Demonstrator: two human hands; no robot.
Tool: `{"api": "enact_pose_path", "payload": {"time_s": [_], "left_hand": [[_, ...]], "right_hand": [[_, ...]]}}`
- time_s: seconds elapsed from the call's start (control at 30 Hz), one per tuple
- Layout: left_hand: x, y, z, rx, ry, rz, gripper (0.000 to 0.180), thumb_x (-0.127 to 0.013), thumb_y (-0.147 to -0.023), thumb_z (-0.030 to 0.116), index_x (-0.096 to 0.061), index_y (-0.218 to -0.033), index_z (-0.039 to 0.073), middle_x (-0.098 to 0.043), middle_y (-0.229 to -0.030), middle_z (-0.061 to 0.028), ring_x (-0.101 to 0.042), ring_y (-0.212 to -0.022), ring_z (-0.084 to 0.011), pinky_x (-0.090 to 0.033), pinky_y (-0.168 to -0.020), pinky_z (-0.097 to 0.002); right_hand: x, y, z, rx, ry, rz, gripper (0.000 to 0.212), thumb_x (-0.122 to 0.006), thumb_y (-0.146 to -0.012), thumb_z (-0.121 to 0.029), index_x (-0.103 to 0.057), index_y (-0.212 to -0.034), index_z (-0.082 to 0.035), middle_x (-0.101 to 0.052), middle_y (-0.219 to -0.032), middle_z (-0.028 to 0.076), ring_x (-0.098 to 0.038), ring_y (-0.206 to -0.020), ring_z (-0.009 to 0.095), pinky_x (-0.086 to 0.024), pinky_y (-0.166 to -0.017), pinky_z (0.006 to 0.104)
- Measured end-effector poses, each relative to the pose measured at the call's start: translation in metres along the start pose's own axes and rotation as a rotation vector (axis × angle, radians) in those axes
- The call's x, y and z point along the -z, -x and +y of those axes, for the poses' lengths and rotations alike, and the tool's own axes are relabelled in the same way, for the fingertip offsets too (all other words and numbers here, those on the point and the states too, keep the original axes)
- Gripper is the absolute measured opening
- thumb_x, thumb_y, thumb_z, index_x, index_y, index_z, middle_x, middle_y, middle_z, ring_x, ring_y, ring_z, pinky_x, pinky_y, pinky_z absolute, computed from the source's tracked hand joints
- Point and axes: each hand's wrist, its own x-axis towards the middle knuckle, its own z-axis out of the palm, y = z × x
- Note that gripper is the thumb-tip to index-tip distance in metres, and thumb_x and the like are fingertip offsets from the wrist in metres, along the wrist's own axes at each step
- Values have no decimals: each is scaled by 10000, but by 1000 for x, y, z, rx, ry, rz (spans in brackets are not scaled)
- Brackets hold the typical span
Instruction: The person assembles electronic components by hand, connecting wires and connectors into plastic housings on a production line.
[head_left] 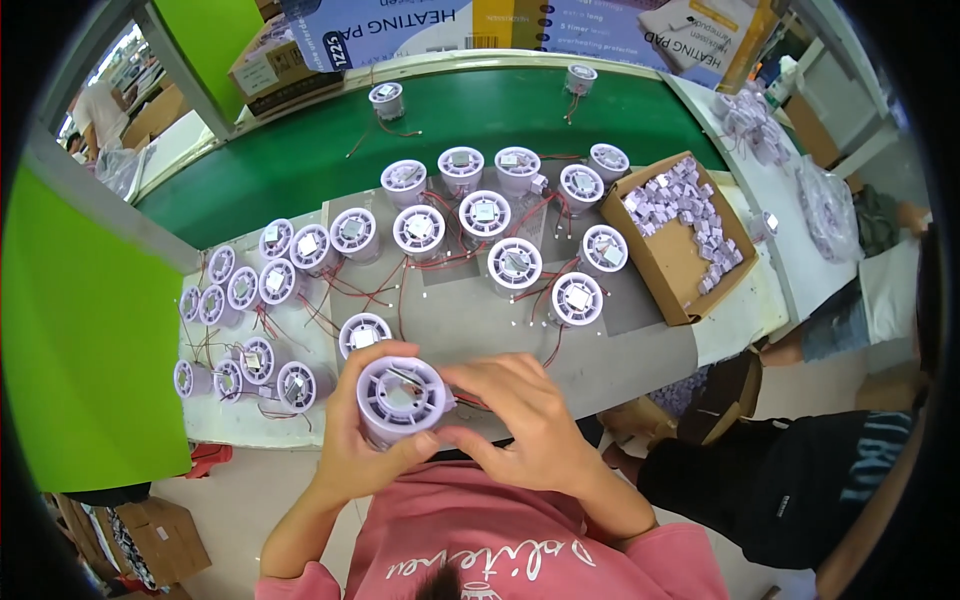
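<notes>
A lilac round, cup-shaped housing (402,398) with a spoked rim is held up in front of my chest, its spoked face upward. My left hand (362,440) wraps around its left side, fingers along the far edge and thumb at the near edge. On the right, my right hand (525,420) has thumb and fingertips curled against the housing's side. Between those fingertips a small lilac part shows at the rim; whether it is loose or attached I cannot tell. Just beyond my left fingers stands a similar housing (364,334) with a pale square piece on top.
Several more lilac housings (485,213) with thin red and dark wires stand on the grey mat (470,320). An open cardboard box (672,262) of small lilac blocks lies at right. Two housings stand on the green belt (470,120). A person in dark clothing (800,490) is close on my right.
</notes>
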Motion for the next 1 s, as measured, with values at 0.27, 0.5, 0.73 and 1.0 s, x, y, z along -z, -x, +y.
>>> {"api": "enact_pose_path", "payload": {"time_s": [0.27, 0.5, 0.73, 1.0], "left_hand": [[17, -4, 11, 17, -12, -142, 793, -942, -665, 190, -552, -1336, 25, -594, -1197, -55, -603, -1116, -154, -481, -959, -315], [27, -6, 26, 15, -21, -221, 784, -933, -663, 115, -551, -1341, 17, -617, -1261, -89, -608, -1171, -176, -494, -1005, -339], [31, -7, 25, 16, 95, -280, 782, -932, -660, 102, -549, -1336, 11, -601, -1297, -115, -588, -1214, -205, -470, -1041, -357], [34, -7, 34, -38, -122, -189, 739, -958, -604, 169, -605, -1240, 39, -629, -1198, -101, -616, -1126, -210, -483, -978, -356]], "right_hand": [[15, -5, -12, -217, -242, -54, 405, -830, -737, -48, -702, -1120, -25, -725, -966, 111, -679, -742, 194, -542, -653, 292], [35, -16, -23, -96, -11, 17, 162, -816, -699, -24, -797, -857, -57, -734, -834, 67, -647, -637, 178, -514, -576, 273], [31, -20, -21, 29, 127, 36, 227, -834, -638, -56, -808, -861, -93, -701, -769, 36, -595, -614, 164, -441, -535, 277], [30, -23, -20, 52, 160, 42, 222, -856, -617, -86, -804, -832, -87, -688, -758, 37, -612, -673, 185, -462, -579, 285]]}}
